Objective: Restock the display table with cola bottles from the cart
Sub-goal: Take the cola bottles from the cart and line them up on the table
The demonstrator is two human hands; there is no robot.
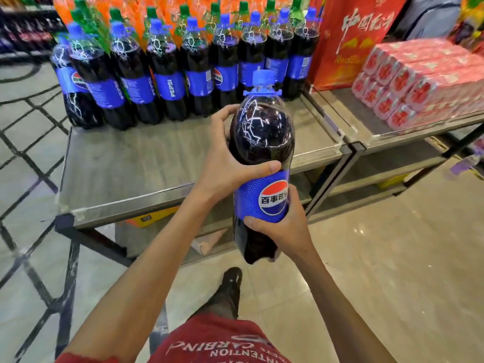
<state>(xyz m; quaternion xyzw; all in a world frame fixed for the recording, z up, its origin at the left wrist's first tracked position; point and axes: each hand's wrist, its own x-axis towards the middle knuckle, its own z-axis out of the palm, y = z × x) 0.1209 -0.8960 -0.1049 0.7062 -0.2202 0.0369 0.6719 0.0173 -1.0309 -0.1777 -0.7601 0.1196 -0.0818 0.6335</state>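
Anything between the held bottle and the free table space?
Nothing visible. Left hand and right hand hold the cola bottle at the display table; its bare top lies ahead, bottle row behind.

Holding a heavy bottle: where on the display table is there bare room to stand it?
The tabletop is bare between the row of cola bottles and its near edge, left to right. The back is crowded.

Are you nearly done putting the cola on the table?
Done: a row of bottles stands at the back of the table. In hand: one bottle, held by the left hand up high and the right hand lower, not yet set down. Left: room for more in front of the row. The cart is out of view.
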